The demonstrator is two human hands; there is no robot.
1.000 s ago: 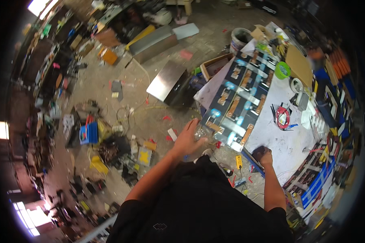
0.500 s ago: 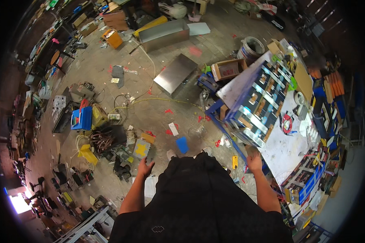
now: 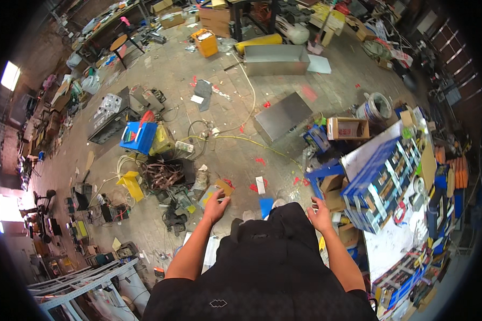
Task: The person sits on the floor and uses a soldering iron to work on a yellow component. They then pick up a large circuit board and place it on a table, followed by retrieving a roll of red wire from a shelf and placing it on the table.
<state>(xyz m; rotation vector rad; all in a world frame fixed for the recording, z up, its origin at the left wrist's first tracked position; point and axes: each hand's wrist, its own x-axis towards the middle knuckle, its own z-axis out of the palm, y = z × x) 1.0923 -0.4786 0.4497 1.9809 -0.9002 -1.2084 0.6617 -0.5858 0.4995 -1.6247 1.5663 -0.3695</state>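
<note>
My left hand [image 3: 215, 208] hangs in the air over the floor with its thumb and fingers apart, and nothing shows in it. Below it lie a grey and yellow piece [image 3: 208, 197] and an orange-brown flat piece [image 3: 224, 186], partly hidden by the hand. My right hand [image 3: 319, 215] is also raised, fingers loosely spread and holding nothing that I can see. It is nearest to the workbench's left side, where cardboard boxes [image 3: 334, 193] stand underneath. On the workbench [image 3: 377, 249] sits a large blue-sided battery pack [image 3: 377, 192] with silver strips across its top.
A second strapped pack [image 3: 401, 281] lies at the bench's near end. Ahead on the floor are a metal plate [image 3: 284, 116], a metal trough [image 3: 276, 60] and a yellow hose [image 3: 251, 140]. To the left are a blue box [image 3: 138, 138] and a yellow bent piece [image 3: 129, 185].
The view has swung left, so the floor things and bench sit farther right. My right hand has come away from the bench corner. Both hands are raised farther forward.
</note>
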